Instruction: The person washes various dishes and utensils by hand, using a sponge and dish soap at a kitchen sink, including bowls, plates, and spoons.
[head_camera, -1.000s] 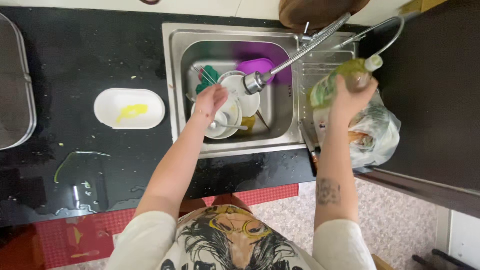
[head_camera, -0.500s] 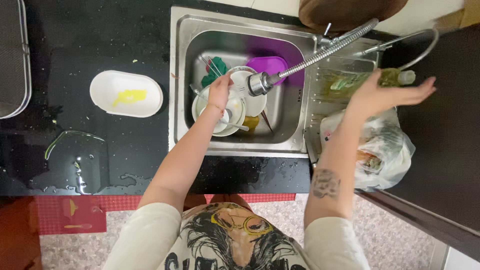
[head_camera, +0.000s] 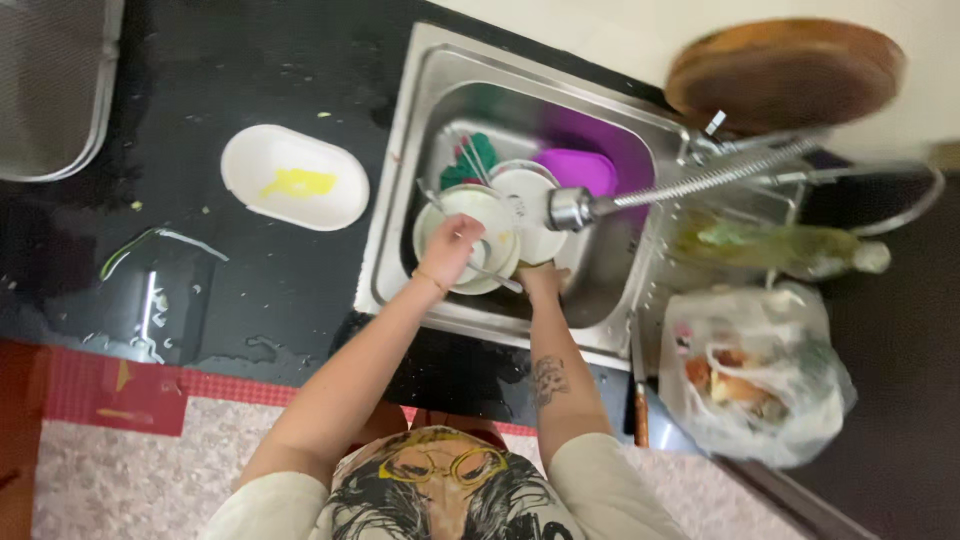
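Observation:
My left hand (head_camera: 450, 250) lies on a stack of white plates (head_camera: 500, 215) in the steel sink (head_camera: 400, 200), fingers curled over the top plate's rim. My right hand (head_camera: 540, 278) is low in the sink at the stack's near edge, its fingers hidden under the plates. A metal utensil (head_camera: 492, 276) lies between the two hands. The faucet's spray head (head_camera: 570, 208) hangs just right of the plates. A green soap bottle (head_camera: 770, 245) lies on the drain rack, well away from both hands.
A purple container (head_camera: 578, 168) and green scrubber (head_camera: 470, 158) sit behind the plates. On the wet black counter is a white oval dish (head_camera: 295, 178) with a yellow smear. A plastic bag (head_camera: 750, 370), a knife (head_camera: 638, 405), a round wooden board (head_camera: 785, 70) and a metal tray (head_camera: 50, 90) are around.
My right hand let go of the green bottle on the rack and came down into the sink beside the plates. My left hand stayed on the plates.

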